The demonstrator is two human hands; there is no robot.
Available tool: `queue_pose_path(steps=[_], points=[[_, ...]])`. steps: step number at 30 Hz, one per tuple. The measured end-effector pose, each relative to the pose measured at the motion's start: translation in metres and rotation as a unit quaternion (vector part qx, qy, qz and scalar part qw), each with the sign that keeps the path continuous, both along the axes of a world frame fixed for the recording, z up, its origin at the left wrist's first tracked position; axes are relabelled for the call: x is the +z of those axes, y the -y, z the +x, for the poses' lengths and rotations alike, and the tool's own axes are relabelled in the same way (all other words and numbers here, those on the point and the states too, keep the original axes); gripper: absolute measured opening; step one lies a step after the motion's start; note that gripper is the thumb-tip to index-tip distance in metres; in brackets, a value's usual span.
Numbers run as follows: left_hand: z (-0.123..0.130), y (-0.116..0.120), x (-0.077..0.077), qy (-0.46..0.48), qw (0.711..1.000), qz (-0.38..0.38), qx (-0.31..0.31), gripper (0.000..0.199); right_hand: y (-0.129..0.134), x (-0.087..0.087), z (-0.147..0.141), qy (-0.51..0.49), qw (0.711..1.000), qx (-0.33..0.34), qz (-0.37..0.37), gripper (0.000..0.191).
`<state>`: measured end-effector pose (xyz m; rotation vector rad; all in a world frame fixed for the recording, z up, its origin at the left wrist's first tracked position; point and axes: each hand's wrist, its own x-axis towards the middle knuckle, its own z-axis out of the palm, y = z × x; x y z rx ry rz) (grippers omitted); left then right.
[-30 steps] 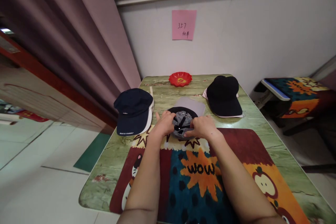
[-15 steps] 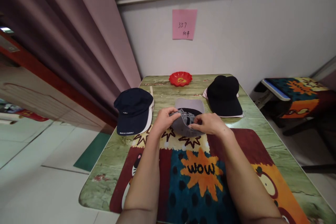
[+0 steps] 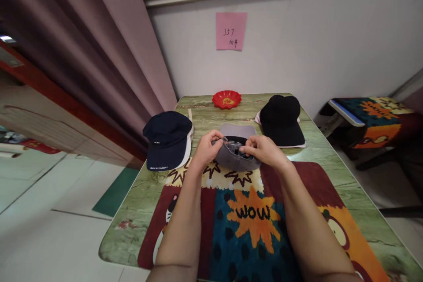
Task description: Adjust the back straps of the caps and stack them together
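Left hand [image 3: 209, 146] and right hand [image 3: 264, 150] pinch the gray cap [image 3: 237, 163] by its near edge (mat [image 3: 228, 238] open between forearms [image 3: 184, 222]).

Green table [image 3: 122, 240]: mat [image 3: 238, 246], caps [image 3: 169, 134], dish [image 3: 227, 99] (red).

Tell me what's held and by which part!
The gray cap, left grip at its opening's left edge; right grip at the opening, exact hold unclear.

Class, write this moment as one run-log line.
left hand: on gray cap | right hand: on gray cap | opening: upward
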<state>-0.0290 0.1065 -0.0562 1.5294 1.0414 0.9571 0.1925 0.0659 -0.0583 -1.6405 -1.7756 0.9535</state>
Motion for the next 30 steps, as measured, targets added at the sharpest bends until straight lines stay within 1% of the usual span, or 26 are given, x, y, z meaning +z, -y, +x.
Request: queue_pose_path(steps=[2, 4, 7, 10, 13, 15, 18, 22, 27, 30], points=[[0.002, 0.0, 0.0, 0.018, 1.0, -0.016, -0.008, 0.013, -0.001, -0.004, 0.003, -0.097, 0.995, -0.006, 0.003, 0.029], [0.004, 0.0, 0.0, 0.029, 0.999, -0.017, -0.006, 0.015, -0.001, -0.006, 0.002, -0.196, 0.981, -0.011, 0.008, 0.027], [0.007, 0.0, -0.001, 0.036, 0.999, -0.019, -0.002, 0.018, -0.001, -0.004, -0.001, -0.313, 0.949, -0.022, 0.009, 0.036], [0.01, 0.001, -0.001, 0.054, 0.998, -0.03, -0.001, 0.02, 0.001, 0.001, -0.004, -0.37, 0.929, -0.029, -0.006, 0.042], [0.012, 0.002, 0.0, 0.068, 0.997, -0.023, 0.007, 0.02, 0.002, 0.006, -0.008, -0.383, 0.923, -0.038, 0.007, 0.041], [0.014, 0.004, 0.001, 0.068, 0.998, -0.01, 0.01, 0.02, 0.003, 0.007, -0.012, -0.372, 0.927, -0.045, 0.017, 0.04], [0.018, 0.006, 0.001, 0.057, 0.998, 0.003, -0.006, 0.019, 0.003, 0.008, -0.02, -0.339, 0.939, -0.061, 0.022, 0.04], [0.023, 0.006, -0.001, 0.065, 0.998, 0.021, -0.007, 0.019, 0.003, 0.007, -0.026, -0.309, 0.949, -0.057, 0.034, 0.042], [0.025, 0.006, -0.003, 0.065, 0.997, 0.044, -0.016, 0.016, 0.003, 0.007, -0.027, -0.298, 0.952, -0.056, 0.04, 0.037], [0.025, 0.007, -0.001, 0.051, 0.996, 0.071, -0.01, 0.013, 0.001, 0.006, -0.028, -0.304, 0.949, -0.073, 0.042, 0.036]])
